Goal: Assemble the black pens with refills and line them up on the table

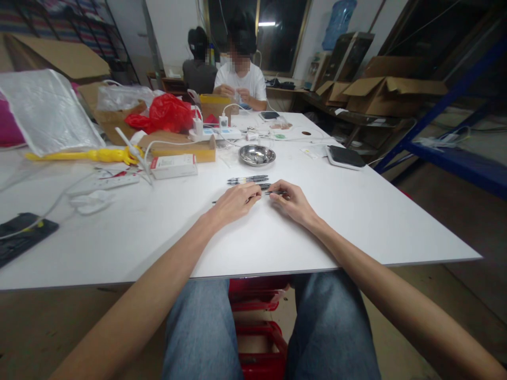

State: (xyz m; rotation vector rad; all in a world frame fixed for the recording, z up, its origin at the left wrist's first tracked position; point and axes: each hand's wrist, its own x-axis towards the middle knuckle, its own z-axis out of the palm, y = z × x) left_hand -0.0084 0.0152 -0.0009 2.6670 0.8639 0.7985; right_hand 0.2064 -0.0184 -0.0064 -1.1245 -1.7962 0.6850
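Note:
Both of my hands rest low over the white table (301, 237), close together with a small gap between them. My left hand (238, 201) is curled round a dark pen, whose thin tip pokes out at its left side. Closed fingers of my right hand (288, 199) pinch a dark, slim pen part that points toward the left hand. Just beyond my hands lie several pens (247, 179) side by side, partly hidden by the fingers. Farther back stands a round metal dish (257, 154) with small pieces in it that are too small to make out.
A white and red box (174, 165), a yellow plastic hand tool (99, 155), a power strip (119, 179) and cables lie at left. A black tablet-like device (346, 156) is at right. Across the table sits a person in a white shirt (253, 82).

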